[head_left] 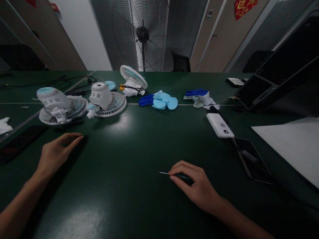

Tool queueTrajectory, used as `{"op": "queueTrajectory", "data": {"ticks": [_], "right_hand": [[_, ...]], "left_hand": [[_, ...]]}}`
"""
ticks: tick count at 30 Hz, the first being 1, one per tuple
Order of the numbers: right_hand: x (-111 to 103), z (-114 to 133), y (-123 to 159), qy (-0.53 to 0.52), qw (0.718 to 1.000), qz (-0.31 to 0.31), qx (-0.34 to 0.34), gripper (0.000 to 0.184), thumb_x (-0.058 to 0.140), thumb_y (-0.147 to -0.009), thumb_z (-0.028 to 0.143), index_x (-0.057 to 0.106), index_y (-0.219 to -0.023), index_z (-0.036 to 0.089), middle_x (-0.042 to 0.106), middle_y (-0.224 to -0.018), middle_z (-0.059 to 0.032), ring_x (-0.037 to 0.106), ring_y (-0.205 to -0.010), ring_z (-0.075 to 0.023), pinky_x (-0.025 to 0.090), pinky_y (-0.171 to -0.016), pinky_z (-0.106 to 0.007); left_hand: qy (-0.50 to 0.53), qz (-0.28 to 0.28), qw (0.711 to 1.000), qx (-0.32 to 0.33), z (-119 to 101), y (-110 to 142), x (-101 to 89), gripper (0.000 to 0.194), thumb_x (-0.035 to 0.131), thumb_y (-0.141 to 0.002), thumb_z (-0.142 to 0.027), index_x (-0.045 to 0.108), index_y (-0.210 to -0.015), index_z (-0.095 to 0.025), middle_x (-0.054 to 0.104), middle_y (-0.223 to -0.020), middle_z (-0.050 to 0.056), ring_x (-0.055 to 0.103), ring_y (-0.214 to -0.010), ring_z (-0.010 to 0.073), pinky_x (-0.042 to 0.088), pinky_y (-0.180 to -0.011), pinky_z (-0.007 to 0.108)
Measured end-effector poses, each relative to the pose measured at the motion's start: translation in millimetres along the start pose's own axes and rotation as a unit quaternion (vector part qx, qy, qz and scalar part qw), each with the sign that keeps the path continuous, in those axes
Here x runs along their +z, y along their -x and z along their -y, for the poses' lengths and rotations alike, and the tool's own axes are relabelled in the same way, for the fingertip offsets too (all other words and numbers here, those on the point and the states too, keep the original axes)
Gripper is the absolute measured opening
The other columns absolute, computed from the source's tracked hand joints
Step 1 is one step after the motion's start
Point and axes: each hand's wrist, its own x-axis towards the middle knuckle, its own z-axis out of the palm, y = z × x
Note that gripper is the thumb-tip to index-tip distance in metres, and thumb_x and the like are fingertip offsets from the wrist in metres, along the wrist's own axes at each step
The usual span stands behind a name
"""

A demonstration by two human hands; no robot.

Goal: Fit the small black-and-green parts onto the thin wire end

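Note:
My right hand [196, 182] is closed around the dark handle of a screwdriver [184, 178], low over the green table. Its thin metal shaft points left. On the left, my left hand [56, 151] is closed in a pinch, thumb and forefinger together close to the table; whatever sits between the tips is too small to name. Beyond that hand, two small white fans lie face down: one fan [53, 99] at the far left, another fan [102, 96] beside it. Farther back, a third white fan [133, 81] leans tilted with a dark cord.
A light-blue fan blade [164, 100] lies beside blue gloves [146, 99]. More gloves [199, 97] lie right of it. A white power bank [219, 125] and a phone [253, 159] are at right, near a white sheet [294, 142] and a black frame [279, 66]. A dark flat device [21, 142] lies left.

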Motion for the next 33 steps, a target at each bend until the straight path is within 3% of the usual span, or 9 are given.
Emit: {"op": "queueTrajectory", "data": {"ticks": [7, 15, 24, 33], "right_hand": [[0.7, -1.1, 0.1, -0.004, 1.0, -0.004, -0.004, 0.015, 0.068, -0.098, 0.013, 0.076, -0.108, 0.022, 0.075, -0.101, -0.0038, 0.073, -0.093, -0.0195, 0.059, -0.082, -0.032], [1.3, -0.8, 1.0, 0.0, 1.0, -0.002, -0.005, 0.015, 0.068, -0.098, 0.012, 0.075, -0.108, 0.022, 0.075, -0.103, -0.0043, 0.073, -0.094, -0.0198, 0.058, -0.083, -0.033], [1.5, 1.7, 0.6, 0.003, 1.0, 0.0, -0.006, 0.016, 0.068, -0.099, 0.013, 0.075, -0.109, 0.023, 0.075, -0.102, -0.0042, 0.073, -0.094, -0.0198, 0.059, -0.082, -0.033], [0.7, 3.8, 0.8, 0.011, 1.0, 0.004, -0.002, 0.015, 0.067, -0.099, 0.014, 0.075, -0.109, 0.022, 0.075, -0.103, -0.0044, 0.073, -0.093, -0.0199, 0.06, -0.08, -0.031]], "left_hand": [[0.081, 0.015, 0.996, -0.04, -3.0, 1.3, -4.5, 0.071, 0.066, -0.079, -0.075, 0.072, -0.123, -0.02, 0.077, -0.121, 0.008, 0.069, -0.111, 0.0305, 0.053, -0.094, 0.036], [0.173, 0.008, 0.978, -0.117, -10.6, -1.7, -7.0, 0.058, 0.078, -0.071, -0.058, 0.076, -0.114, -0.019, 0.077, -0.119, 0.006, 0.067, -0.114, 0.0312, 0.051, -0.096, 0.037], [0.173, -0.037, 0.974, -0.141, -9.7, -9.7, 5.7, 0.046, 0.077, -0.073, -0.046, 0.076, -0.109, -0.017, 0.078, -0.113, 0.005, 0.067, -0.106, 0.0291, 0.049, -0.086, 0.033], [0.158, -0.036, 0.978, -0.128, -14.9, -3.4, 4.2, 0.046, 0.077, -0.077, -0.05, 0.075, -0.108, -0.016, 0.077, -0.113, 0.006, 0.068, -0.103, 0.0264, 0.049, -0.083, 0.03]]}}
